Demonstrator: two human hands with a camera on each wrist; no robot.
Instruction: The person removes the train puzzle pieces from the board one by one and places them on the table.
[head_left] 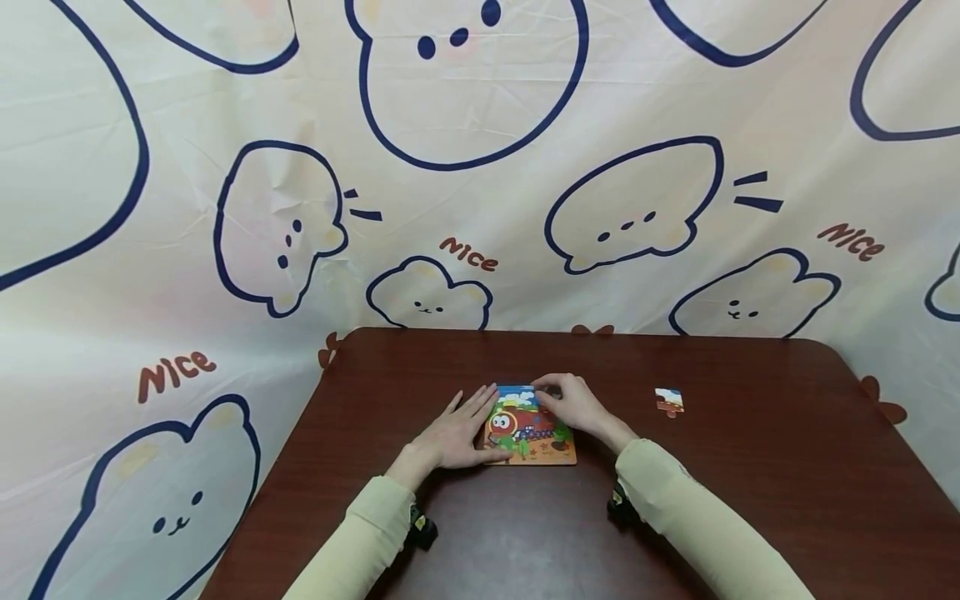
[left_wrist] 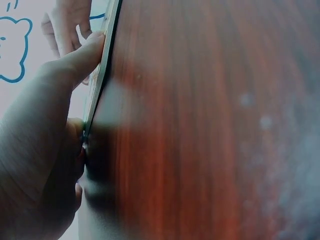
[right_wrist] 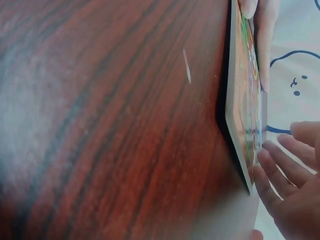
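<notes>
A jigsaw puzzle board (head_left: 532,446) with a cartoon red train, clouds and sandy ground lies on the table. My left hand (head_left: 452,437) rests along its left side, fingers stretched toward the top left corner and thumb over the lower edge. In the left wrist view that thumb (left_wrist: 85,60) presses on the board's rim (left_wrist: 100,75). My right hand (head_left: 573,404) is at the top right corner, thumb and index finger bent close together on the picture. Its other fingers (right_wrist: 272,167) reach the board's side in the right wrist view. I cannot tell whether a piece is between thumb and index finger.
A loose puzzle piece (head_left: 670,401) with blue, white and brown print lies to the right of the board. The dark brown wooden table (head_left: 750,467) reaches back to a pale curtain (head_left: 465,208) printed with bear outlines. Small black devices (head_left: 422,530) sit at the wrists.
</notes>
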